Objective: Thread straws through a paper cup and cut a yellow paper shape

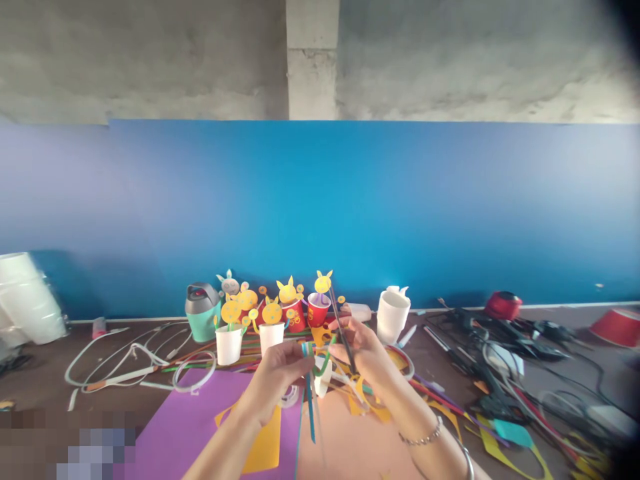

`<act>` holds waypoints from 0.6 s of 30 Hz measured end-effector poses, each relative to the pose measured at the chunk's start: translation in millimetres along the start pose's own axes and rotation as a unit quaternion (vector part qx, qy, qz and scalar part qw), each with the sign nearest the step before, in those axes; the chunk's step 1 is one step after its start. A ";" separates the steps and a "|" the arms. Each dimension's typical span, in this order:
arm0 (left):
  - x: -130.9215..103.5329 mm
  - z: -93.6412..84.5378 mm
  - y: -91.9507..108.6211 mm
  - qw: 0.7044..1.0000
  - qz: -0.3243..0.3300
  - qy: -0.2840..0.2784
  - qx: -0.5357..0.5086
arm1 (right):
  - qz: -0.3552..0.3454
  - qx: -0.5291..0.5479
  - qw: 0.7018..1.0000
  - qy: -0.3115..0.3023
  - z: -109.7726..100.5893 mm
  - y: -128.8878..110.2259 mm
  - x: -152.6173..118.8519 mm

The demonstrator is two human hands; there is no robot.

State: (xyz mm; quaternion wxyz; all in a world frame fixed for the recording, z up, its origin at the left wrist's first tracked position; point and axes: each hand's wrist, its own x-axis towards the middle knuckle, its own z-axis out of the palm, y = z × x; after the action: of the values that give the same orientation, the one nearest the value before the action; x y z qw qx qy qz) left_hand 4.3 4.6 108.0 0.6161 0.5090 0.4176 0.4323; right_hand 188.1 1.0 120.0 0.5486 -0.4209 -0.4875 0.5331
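My left hand [285,367] pinches thin paper strips in front of me. A blue strip [311,417] hangs down from its fingers, and a curled green strip [326,363] bends toward my right hand. My right hand [363,350] is closed around a thin dark stick [342,328] that slants up and to the left; its exact kind is not clear. Its fingertips are close to the green strip, and I cannot tell whether they touch it. Below lie a purple sheet [170,427] with a yellow piece [265,443] on it and a peach sheet [335,440].
Behind my hands stand white cups [229,345] and red cups [318,310] with yellow paper animal heads. A teal container [203,313] is to their left, a larger white cup [393,313] to the right. Cables, glue guns [503,400] and paper scraps cover the right side.
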 end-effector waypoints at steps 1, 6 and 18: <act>-0.2 1.0 -1.0 1.000 -0.005 -0.013 0.010 | 0.003 0.006 1.000 -0.010 0.4 1.0 -0.2; 0.5 3.3 -5.3 0.998 -0.031 -0.045 0.023 | 0.026 0.015 0.998 -0.058 1.2 2.0 -2.8; -1.8 8.0 -4.4 0.999 -0.017 -0.050 -0.012 | 0.028 0.057 0.998 -0.017 3.4 20.8 6.0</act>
State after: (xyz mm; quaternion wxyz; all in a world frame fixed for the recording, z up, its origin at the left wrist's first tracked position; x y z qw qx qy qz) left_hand 11.8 0.2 104.9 0.6495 0.5153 0.3899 0.4008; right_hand 180.8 8.4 100.6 0.5480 -0.3931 -0.4534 0.5827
